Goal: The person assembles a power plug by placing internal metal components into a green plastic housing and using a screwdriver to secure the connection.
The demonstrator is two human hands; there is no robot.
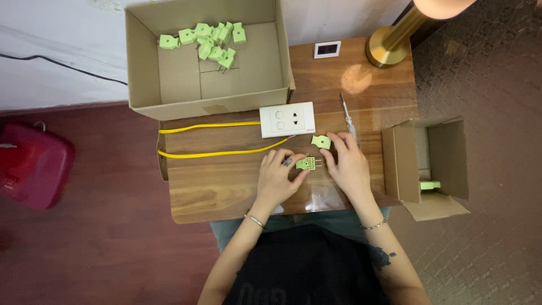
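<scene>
At nine o'clock a red container [34, 166] sits on the floor. On the worktop [226, 186], a yellow cable [209, 152] runs to a white wall socket [287, 119]; the big cardboard box [141, 62] at eleven holds green plug pieces [212, 42]. The left hand [278, 179] pinches an open green plug [308, 163], prongs pointing right, seemingly to steady it. The right hand [347, 164], loosely curled, fingertips near the plug cover [321, 142]. A screwdriver [348, 118] lies at one o'clock, a smaller box [435, 169] at three.

One head-worn camera looks straight down on the wooden table [226, 186].
</scene>
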